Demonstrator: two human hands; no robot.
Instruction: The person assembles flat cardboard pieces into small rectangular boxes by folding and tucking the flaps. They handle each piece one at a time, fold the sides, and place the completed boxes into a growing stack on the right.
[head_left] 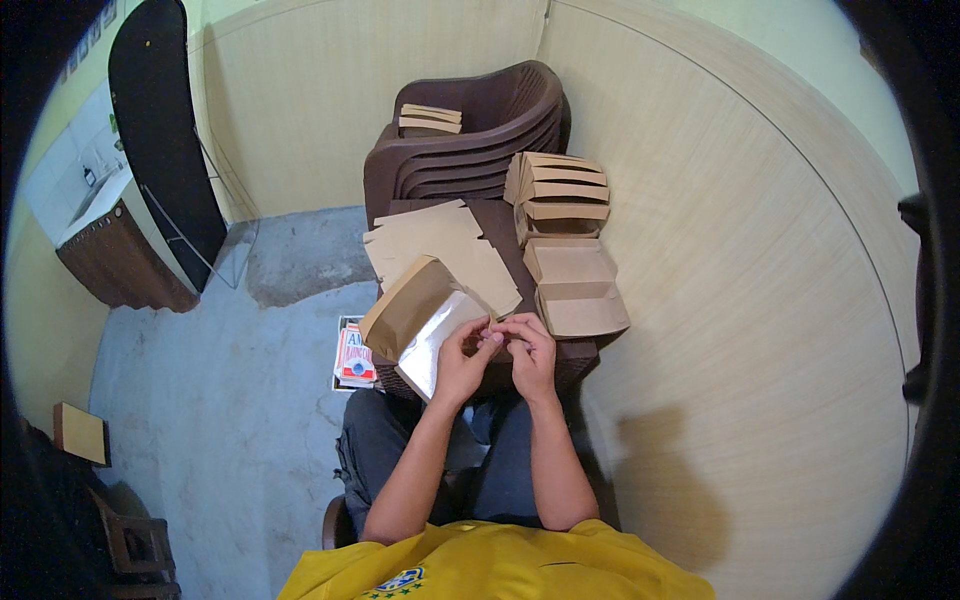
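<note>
A brown cardboard box [405, 305] with a raised lid and a shiny, silvery inside stands tilted in front of me, partly folded. My left hand [465, 362] is closed on its right-hand corner, thumb and fingers pinched together. My right hand [533, 358] meets it there, its fingertips pinching the same corner flaps. The fingers hide the exact fold between them. Just beyond the box lie flat, unfolded cardboard blanks [445, 245] in a loose stack on a brown surface.
At the right edge sit an open folded box [585, 308] and several nested boxes [567, 192]. Behind rise stacked brown plastic chairs [470, 130] with more cardboard pieces [430, 119] on the seat. A printed carton [356, 358] is low at left. A wood-panelled wall [740, 260] borders the right.
</note>
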